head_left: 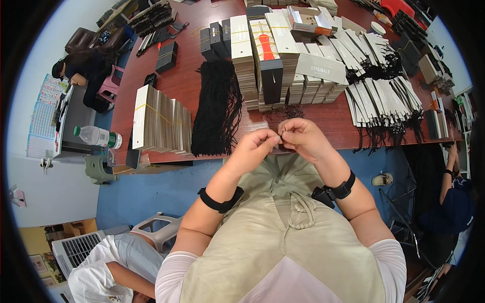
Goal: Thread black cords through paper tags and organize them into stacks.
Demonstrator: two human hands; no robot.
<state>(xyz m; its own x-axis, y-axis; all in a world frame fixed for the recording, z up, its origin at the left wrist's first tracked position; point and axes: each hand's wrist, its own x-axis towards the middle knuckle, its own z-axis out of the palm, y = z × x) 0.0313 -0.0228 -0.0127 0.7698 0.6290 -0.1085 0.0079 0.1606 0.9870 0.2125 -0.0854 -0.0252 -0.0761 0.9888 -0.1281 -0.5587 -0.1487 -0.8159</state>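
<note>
My left hand (256, 147) and my right hand (305, 138) meet at the table's near edge, fingertips pinched together. Whatever is between them is too small to make out. Just beyond lies a little heap of tiny dark pieces (292, 112). To the left, a bundle of black cords (216, 108) is spread lengthwise, beside a banded stack of white tags (160, 118). Taller stacks of tags (244, 65) stand in front of my hands, with a red-handled tool (264, 46) on one. On the right, white tags with black cords attached (386, 101) lie fanned out.
An open small box (308, 21) rests on the far stacks. Black boxes (166, 55) stand at the left of the red-brown table (151, 65). A plastic bottle (98, 137) is by the left corner. Other people sit left (91, 70), lower left (116, 267) and right (454, 202).
</note>
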